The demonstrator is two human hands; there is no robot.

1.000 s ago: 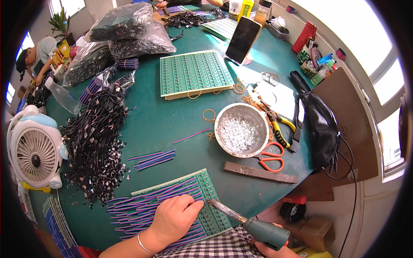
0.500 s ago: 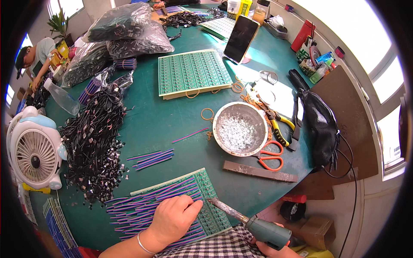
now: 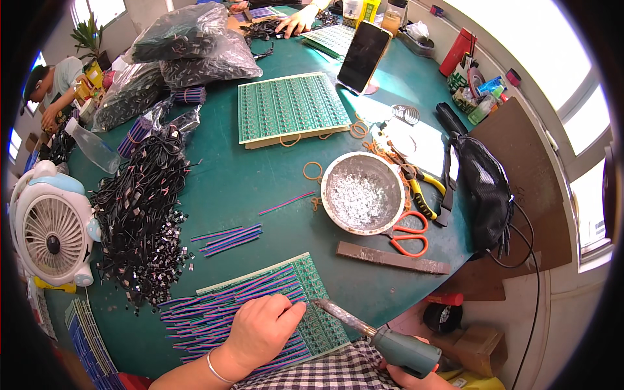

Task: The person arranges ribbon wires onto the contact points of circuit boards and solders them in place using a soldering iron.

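Observation:
A green circuit board panel (image 3: 328,318) lies at the near edge, its left part covered by rows of purple-and-blue wires (image 3: 195,320). My left hand (image 3: 265,328) rests over these wires, thumb and forefinger pinched together beside the bare strip of the board; what sits between the fingertips is hidden. In my right hand (image 3: 416,377) is a soldering iron (image 3: 403,350) with a green handle, held from the lower right. Its tip points left and meets or hovers just over the board near my left fingertips; contact cannot be made out.
A bowl of silvery bits (image 3: 363,195), orange-handled scissors (image 3: 411,235), a brown bar (image 3: 392,259) and yellow-black pliers (image 3: 426,195) lie beyond the iron. Left are black cables (image 3: 140,214) and a fan (image 3: 55,227). Farther back stand a board stack (image 3: 292,107) and phone (image 3: 364,58).
Another person's hand has come into view at the far edge, over black cables. The person at the far left has shifted head and arms. My hands and the iron look almost unmoved.

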